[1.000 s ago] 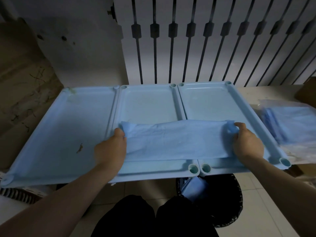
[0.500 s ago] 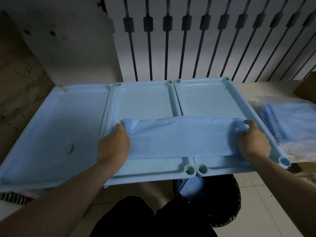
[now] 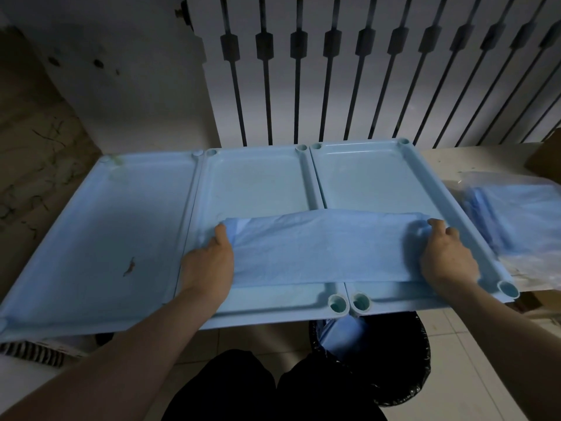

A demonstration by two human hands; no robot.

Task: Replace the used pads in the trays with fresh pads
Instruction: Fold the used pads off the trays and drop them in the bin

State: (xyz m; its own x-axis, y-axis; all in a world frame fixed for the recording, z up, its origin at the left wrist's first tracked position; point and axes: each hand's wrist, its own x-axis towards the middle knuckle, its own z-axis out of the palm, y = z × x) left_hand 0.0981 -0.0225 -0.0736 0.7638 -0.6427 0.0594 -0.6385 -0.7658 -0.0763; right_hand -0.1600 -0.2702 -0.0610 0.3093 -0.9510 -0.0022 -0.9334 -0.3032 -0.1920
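Pad (image 3: 324,247) lying left-right across two trays (image 3: 261,183), ends gripped by left hand (image 3: 209,265), right hand (image 3: 446,259)

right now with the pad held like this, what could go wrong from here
The pad, gripped by the left hand and right hand, straddles the ridge between the middle tray and right tray; unfolded here, it may bridge both instead of lying flat in one.
The bin sits open below the trays' front edge; a dropped end could fall in.
The brown mark in the left tray could get overlooked.
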